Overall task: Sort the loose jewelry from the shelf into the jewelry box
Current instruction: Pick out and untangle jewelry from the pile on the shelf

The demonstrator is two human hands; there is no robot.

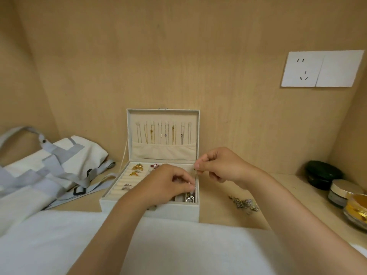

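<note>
Over the box's right edge: left hand (170,183) and right hand (220,165), each pinching what looks like a fine chain (194,172) strung between them; too thin to be sure.
Jewelry box (151,210): open, lid (162,114) upright, front-right compartment (190,198) just below the left hand.
Loose jewelry (244,204): heaped on the shelf (278,195), right of the box, nearer the right hand.
Long axis: roughly vertical, right hand uppermost.
Writing: none readable.
</note>
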